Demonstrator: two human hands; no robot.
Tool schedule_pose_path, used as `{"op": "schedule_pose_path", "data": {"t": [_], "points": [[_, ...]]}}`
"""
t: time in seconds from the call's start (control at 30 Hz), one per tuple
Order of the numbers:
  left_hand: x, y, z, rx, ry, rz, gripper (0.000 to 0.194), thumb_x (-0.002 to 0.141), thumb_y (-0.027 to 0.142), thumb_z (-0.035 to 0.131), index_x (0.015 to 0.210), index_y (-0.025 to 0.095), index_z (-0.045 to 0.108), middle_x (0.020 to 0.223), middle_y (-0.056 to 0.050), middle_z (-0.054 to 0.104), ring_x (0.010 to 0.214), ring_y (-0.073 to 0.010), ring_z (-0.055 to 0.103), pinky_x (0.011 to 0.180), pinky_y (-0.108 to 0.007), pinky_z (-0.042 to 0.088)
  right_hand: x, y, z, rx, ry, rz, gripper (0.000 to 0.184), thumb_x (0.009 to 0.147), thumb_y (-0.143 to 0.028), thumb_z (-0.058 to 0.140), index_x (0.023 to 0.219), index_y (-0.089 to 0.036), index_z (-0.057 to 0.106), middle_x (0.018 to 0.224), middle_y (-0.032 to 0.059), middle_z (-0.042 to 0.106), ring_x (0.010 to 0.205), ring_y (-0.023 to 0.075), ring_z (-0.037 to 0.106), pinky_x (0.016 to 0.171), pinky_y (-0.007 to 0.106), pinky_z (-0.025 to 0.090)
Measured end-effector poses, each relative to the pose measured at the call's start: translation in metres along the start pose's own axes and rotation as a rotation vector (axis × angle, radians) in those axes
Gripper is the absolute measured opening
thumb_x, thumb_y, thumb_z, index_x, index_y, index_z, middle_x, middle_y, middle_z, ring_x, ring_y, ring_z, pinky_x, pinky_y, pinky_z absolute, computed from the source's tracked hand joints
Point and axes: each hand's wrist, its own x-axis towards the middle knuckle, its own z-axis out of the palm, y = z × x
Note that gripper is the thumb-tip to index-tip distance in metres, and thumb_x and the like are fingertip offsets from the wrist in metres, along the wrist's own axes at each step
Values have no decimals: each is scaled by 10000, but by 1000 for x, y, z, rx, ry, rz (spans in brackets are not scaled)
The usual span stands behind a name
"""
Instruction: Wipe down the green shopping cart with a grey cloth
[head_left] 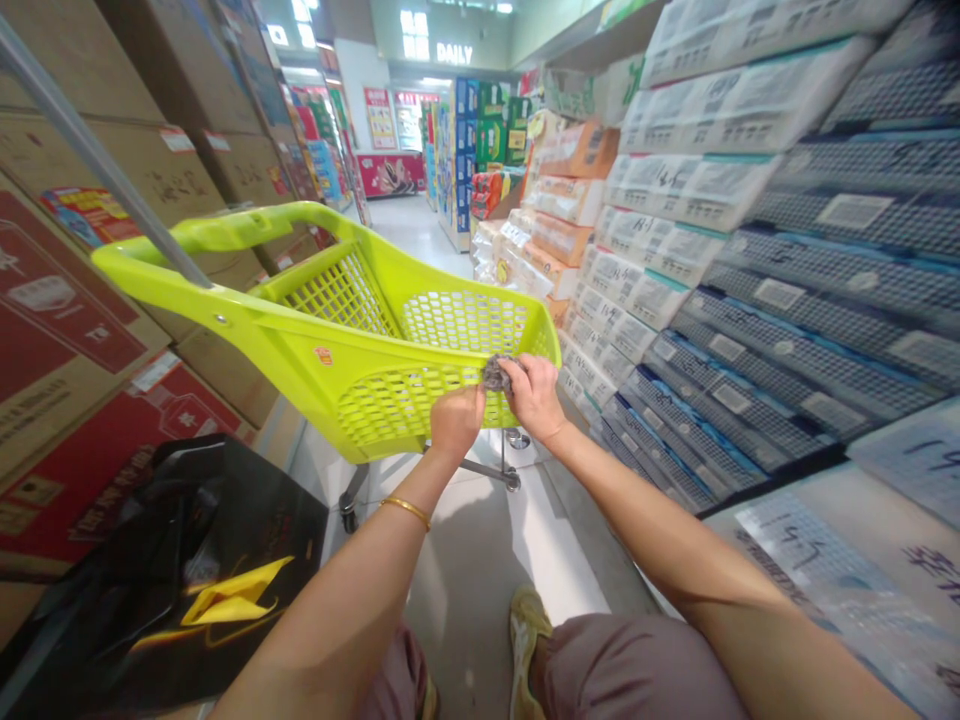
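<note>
A lime-green plastic shopping cart (292, 335) with a lattice basket stands at an angle in front of me. A small crumpled grey cloth (496, 374) is bunched against the basket's rim near its right-hand end. My right hand (536, 393) pinches this cloth from the right, thumb and fingers closed at the rim. Just left and a little lower, my left hand (457, 418) is closed with its thumb side against the cloth, touching the basket's side. The palm side of the left hand is hidden.
Stacked cardboard boxes (97, 330) line the left, with a black bag (255, 500) below them. Packs in white wrapping (675, 180) and dark checked packs (787, 290) are piled on the right. A grey pole (105, 130) crosses the cart's handle. Beyond, an aisle floor (397, 225) runs between shelves.
</note>
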Motion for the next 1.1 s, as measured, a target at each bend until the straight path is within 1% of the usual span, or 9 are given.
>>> {"op": "schedule_pose_path", "data": {"t": [0.07,0.17,0.37,0.53,0.6,0.77,0.93,1.0,1.1], "points": [[0,-1,-1,-4,-17,2,400,939,287,285,860,128,643,821,-121,684,743,-189,615,663,-272,406,-2,-3,2,9,-2,-9,329,910,-215,388,1177,-246,577,1088,89,501,1023,205,401,902,363,336],[-1,-1,-1,-8,-13,23,366,931,264,299,883,131,636,855,-120,683,769,-197,615,681,-282,413,-19,-5,10,36,-88,-83,317,902,-207,410,1162,-240,589,1067,91,512,1004,207,400,860,347,344],[-3,2,-3,-9,45,34,464,963,309,211,865,134,629,791,-107,673,737,-176,608,677,-271,404,-47,-6,18,15,-156,-123,321,912,-202,393,1167,-235,585,1070,99,546,1020,210,417,846,343,340],[-6,5,-6,-10,50,31,457,961,310,216,860,124,620,771,-124,660,730,-183,606,675,-277,401,-64,-2,18,45,-292,-290,297,910,-204,409,1142,-237,591,1094,89,571,1010,199,431,813,323,334],[-8,6,-8,-7,60,43,436,959,302,226,910,122,621,778,-126,660,731,-188,609,672,-281,399,-64,2,19,48,-272,-266,293,903,-194,422,1137,-232,594,1095,89,571,1013,202,424,815,324,327],[-10,11,-9,-26,28,149,397,948,291,263,933,146,632,804,-115,670,769,-193,619,709,-289,409,-44,11,13,69,-96,-116,298,893,-246,431,1142,-208,592,1059,98,550,1020,220,398,850,349,335],[-1,22,1,-17,-34,63,364,936,250,278,1059,135,601,859,-113,681,786,-204,632,708,-298,432,-16,16,-3,95,56,4,320,867,-236,413,1142,-199,573,1071,103,500,1016,226,397,868,375,354],[4,28,5,-37,-71,32,366,938,245,269,1007,134,611,876,-112,684,792,-200,638,707,-291,439,-8,18,-8,100,101,26,330,862,-234,410,1155,-197,558,1079,107,487,1029,231,392,875,385,357],[11,36,8,-82,-96,-24,388,948,267,254,971,124,614,883,-126,684,788,-198,642,704,-290,447,-1,21,-9,86,94,67,350,859,-235,410,1186,-221,534,1100,103,476,1046,238,389,889,409,352]]}}
